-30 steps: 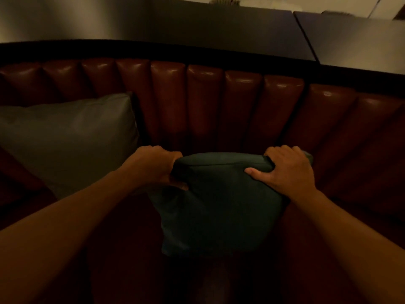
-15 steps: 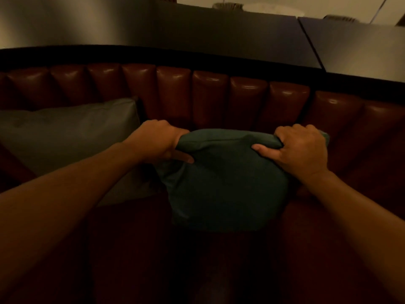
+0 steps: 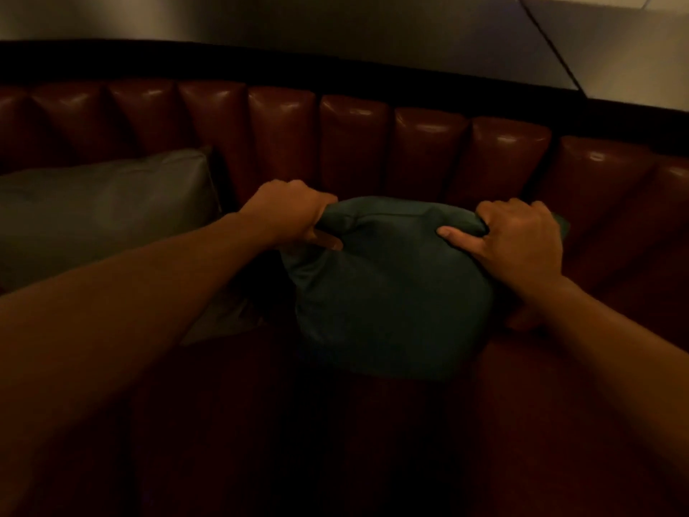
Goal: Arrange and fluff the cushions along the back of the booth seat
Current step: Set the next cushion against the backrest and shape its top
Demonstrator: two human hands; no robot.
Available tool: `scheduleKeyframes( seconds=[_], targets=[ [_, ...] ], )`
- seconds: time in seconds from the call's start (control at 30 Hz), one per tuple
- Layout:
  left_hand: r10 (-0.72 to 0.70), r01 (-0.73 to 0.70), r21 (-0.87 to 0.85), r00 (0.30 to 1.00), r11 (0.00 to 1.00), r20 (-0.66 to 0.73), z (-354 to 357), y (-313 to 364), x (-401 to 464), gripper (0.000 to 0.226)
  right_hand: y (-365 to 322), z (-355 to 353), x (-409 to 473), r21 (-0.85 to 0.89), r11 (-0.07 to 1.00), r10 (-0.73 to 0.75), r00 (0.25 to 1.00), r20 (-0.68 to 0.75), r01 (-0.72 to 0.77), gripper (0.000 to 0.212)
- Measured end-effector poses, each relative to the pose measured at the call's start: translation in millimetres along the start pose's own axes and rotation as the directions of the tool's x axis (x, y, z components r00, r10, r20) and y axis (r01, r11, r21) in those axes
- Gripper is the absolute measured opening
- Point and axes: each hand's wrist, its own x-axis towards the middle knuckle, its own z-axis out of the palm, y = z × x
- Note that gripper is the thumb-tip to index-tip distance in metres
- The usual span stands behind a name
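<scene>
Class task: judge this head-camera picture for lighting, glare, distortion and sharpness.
Head view: dim, warm light; small glare streaks on the glossy red-brown channelled leather backrest; the backrest's top line bows, wide-angle distortion; the dark teal fabric cushion, gripped by the left hand and right hand, looks soft; the foreground sinks into shadow.

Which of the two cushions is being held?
The dark teal cushion, gripped at its top corners by left hand and right hand; the grey cushion lies untouched.
</scene>
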Motion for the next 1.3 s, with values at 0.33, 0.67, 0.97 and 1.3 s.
scheduleKeyframes(
  seconds=[0.33,0.67,0.97,1.3],
  targets=[
    [-0.051,0.051,0.003,0.997,0.999,0.056,-5,-2,20,0.069,3,12,8,-0.025,0.997,0.076,0.997,0.022,-0.076,0.071],
    [0.167,-0.174,0.035,0.843,0.984,-0.512,34,-2,-8,0.105,-31,-13,-10,0.096,0.984,0.156,0.987,-0.048,-0.151,0.076],
    [0.004,-0.024,-0.039,0.902,0.999,-0.432,114,92,-35,0.124,-73,4,-80,-0.033,0.989,0.150,0.965,0.215,-0.146,0.109],
    [-0.108,0.107,-0.022,0.941,0.994,-0.321,117,90,-8,0.138,-68,21,-74,-0.045,0.972,0.229,0.889,0.396,-0.230,0.115]
  ],
)
